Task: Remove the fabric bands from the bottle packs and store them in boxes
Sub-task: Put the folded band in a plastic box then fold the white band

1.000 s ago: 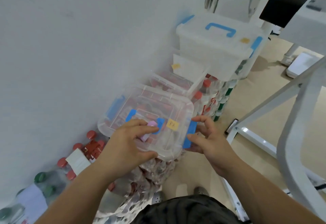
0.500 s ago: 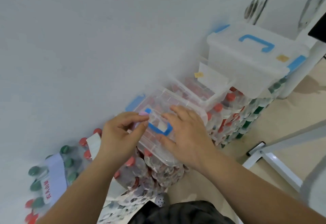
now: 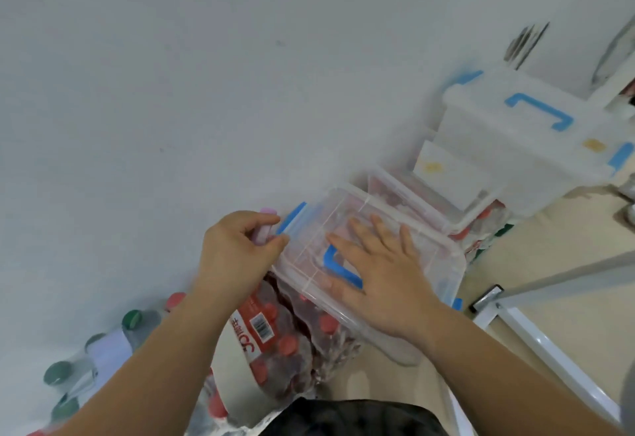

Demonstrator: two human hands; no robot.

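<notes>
Pinching a pink fabric band (image 3: 265, 233) between the curled thumb and fingertips of the left hand (image 3: 237, 257), just left of the clear box (image 3: 439, 263) and beside its blue end latch (image 3: 291, 217), long axis pointing away toward the wall. Pressing flat on the lid with straight, spread fingers of the right hand (image 3: 381, 277), gripping nothing. Perched on a red-capped bottle pack (image 3: 285, 332); reddish contents blurred inside. Likely needing the lid off first. Farther back, a second clear box (image 3: 412, 202) of reddish items, then a large white box (image 3: 515, 147), lidded.

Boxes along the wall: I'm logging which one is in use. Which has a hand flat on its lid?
The nearest clear box, with the right hand flat over its blue handle. The next clear box and the big white box beyond are untouched.
</notes>
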